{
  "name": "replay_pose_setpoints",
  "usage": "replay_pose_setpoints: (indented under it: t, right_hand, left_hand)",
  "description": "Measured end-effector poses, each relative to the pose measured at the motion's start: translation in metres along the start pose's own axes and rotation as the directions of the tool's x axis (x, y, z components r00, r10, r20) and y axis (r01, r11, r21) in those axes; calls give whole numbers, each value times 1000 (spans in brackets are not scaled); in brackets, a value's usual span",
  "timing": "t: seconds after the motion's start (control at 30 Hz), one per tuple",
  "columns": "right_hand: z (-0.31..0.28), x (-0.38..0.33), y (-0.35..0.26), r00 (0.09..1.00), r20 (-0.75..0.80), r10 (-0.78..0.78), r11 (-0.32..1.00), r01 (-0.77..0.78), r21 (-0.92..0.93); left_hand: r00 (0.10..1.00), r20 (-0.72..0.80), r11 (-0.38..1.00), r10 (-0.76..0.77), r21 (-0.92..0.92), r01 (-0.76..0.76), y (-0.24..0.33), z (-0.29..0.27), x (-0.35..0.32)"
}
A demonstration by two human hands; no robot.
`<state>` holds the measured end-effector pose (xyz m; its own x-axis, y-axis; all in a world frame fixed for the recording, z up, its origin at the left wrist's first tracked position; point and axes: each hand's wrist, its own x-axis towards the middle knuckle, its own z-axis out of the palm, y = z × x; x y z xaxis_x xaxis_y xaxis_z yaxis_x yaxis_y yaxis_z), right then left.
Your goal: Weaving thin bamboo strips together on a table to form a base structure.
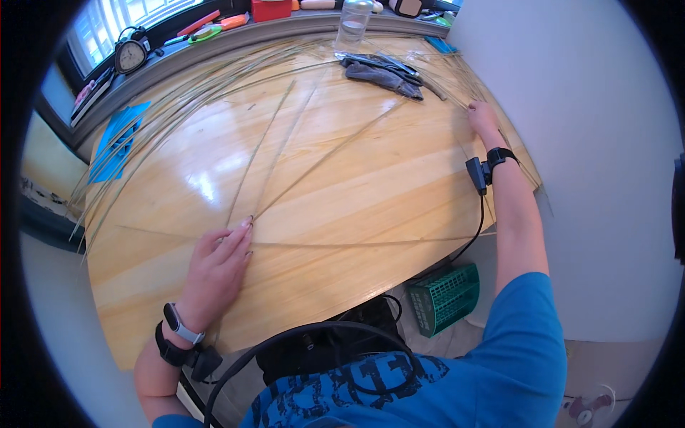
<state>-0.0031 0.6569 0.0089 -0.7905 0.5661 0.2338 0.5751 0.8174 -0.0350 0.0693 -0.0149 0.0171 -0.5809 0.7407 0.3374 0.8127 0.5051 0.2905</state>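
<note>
My left hand (217,267) rests on the table, fingers together, holding down thin straw-coloured strips (246,171), perhaps bamboo, where several meet at the fingertips. From there they fan out toward the far side, and one strip (357,245) runs crosswise under the hand. At the table's right edge my right hand (484,116) is closed among more thin strips (465,75); its fingers seem to pinch one, though the grip is partly hidden. A grey cloth glove (382,77) lies to the left of that hand, with dark-handled tools (392,64) on it.
A long bundle of strips (178,103) curves along the left and far side, over a blue sheet (118,146). A clear bottle (352,28) stands at the back. The sill holds an alarm clock (130,55). A white wall borders the right; below is a green basket (446,299).
</note>
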Motion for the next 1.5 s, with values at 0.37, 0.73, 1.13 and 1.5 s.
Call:
replay_pose_setpoints:
  t: [0.37,0.73,1.13,1.5]
  right_hand:
    - [-14,2,21,959,-251,-132,987,150,55]
    - [-40,4,31,894,-425,-143,971,210,114]
    - [-100,-85,-81,963,40,-265,736,176,654]
    - [-123,-106,-80,859,355,-370,793,92,603]
  left_hand:
    - [999,-13,998,47,35,-46,-6,1,-4]
    - [994,-75,996,82,27,-80,-16,11,-14]
    - [991,-102,996,86,43,-82,-16,12,-9]
    - [991,-94,995,96,37,-92,-16,12,-10]
